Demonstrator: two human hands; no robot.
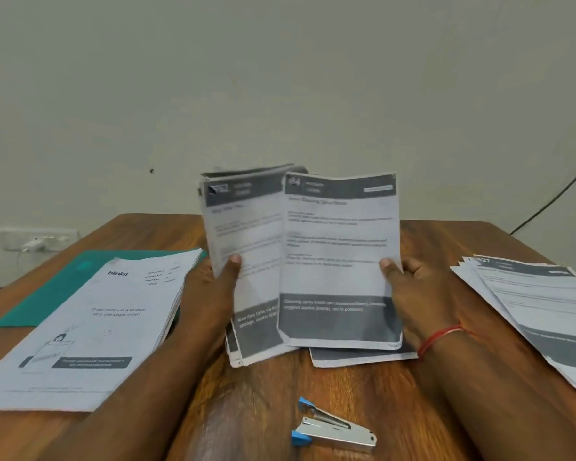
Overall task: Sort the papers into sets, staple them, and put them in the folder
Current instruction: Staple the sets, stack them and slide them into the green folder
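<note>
Between the two hands, papers stand upright above the wooden worktop [263, 410]: the left hand [213, 287] pinches the first sheaf [243, 234], thumb on its front, and the right hand [409, 294] pinches the second sheaf [340, 247] the same way, its edge overlapping the first. Left of the left hand lies a thick stack [90, 327] topped by a "blinkit" sheet, resting partly on the green folder [47, 294]; right of the right hand, a fanned pile [539, 311] lies flat. Nearer the person than both hands, a blue-tipped stapler [333, 427] lies on the worktop, and a loose sheet [363, 357] lies flat just below the second sheaf.
</note>
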